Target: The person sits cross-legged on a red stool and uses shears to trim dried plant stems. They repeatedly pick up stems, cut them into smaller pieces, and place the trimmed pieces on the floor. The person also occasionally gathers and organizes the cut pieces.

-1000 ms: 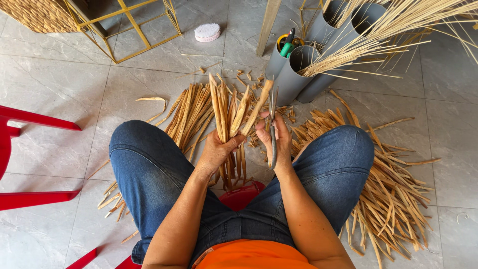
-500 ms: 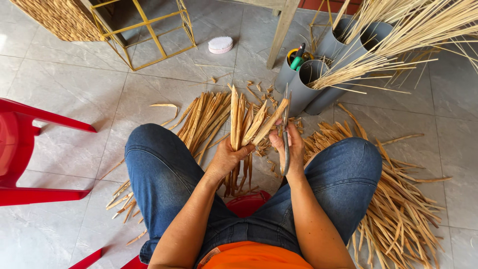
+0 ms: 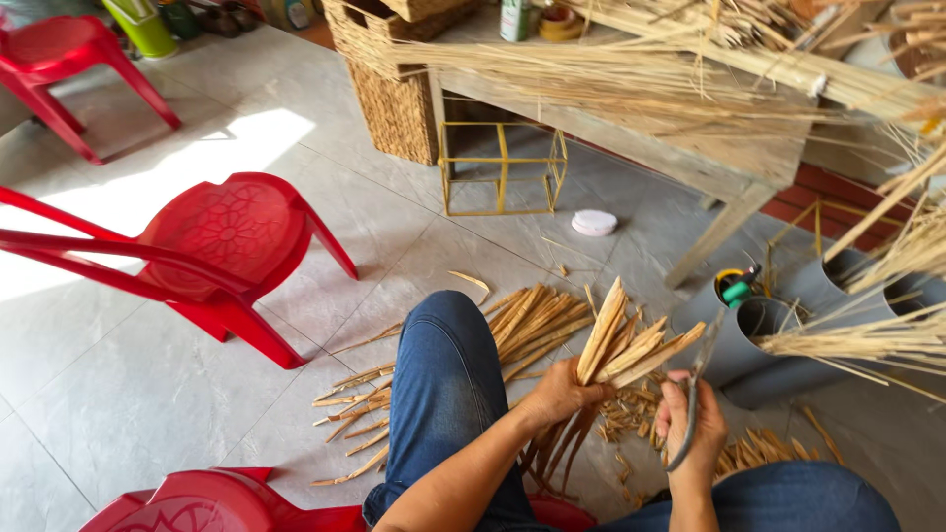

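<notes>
My left hand [image 3: 558,394] grips a bundle of flat bamboo strips [image 3: 623,343], which fan upward and to the right above my fist. My right hand [image 3: 692,426] holds a slim grey knife [image 3: 698,386], blade pointing up, just right of the bundle's tips. Both hands hover between my knees, which are in blue jeans [image 3: 443,384]. More cut strips [image 3: 532,320] lie in a pile on the tiled floor beyond my left knee, and short offcuts [image 3: 631,409] are scattered under my hands.
Red plastic chairs [image 3: 217,246] stand at left. Ahead are a yellow wire frame [image 3: 501,167], a white round lid [image 3: 593,223], woven baskets [image 3: 394,99] and a wooden table [image 3: 690,128] piled with straw. Grey tubes [image 3: 769,335] holding reed stalks stand at right.
The view has swung up and to the left, bringing the chairs and table into sight. My hands still hold the bundle and knife, now lower right in the frame.
</notes>
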A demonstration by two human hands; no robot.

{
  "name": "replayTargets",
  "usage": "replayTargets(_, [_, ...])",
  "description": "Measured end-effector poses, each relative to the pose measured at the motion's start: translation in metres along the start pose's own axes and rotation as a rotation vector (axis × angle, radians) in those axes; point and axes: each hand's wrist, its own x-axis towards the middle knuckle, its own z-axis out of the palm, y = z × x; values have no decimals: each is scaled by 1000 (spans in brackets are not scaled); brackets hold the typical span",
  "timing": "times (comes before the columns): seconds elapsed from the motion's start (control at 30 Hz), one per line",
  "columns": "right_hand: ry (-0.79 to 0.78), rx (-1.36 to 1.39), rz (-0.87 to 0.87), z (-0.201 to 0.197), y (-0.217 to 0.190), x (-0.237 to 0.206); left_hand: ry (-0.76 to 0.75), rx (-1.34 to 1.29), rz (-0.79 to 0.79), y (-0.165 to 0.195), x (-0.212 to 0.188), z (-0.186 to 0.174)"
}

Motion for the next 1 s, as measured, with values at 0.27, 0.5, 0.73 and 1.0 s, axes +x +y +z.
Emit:
replayTargets(0.27, [14, -35, 73, 3, 1, 7, 4, 159, -89, 15, -12, 0])
replayTargets(0.5, [-73, 128, 81, 3, 41, 10, -11, 291, -9, 13, -17, 12])
replayTargets(0.73, [-134, 80, -98, -2, 45, 4, -135, -195, 17, -11, -15, 22])
replayTargets(1.0, [-118, -82, 4, 9, 21, -10, -27, -238, -152, -17, -13, 27])
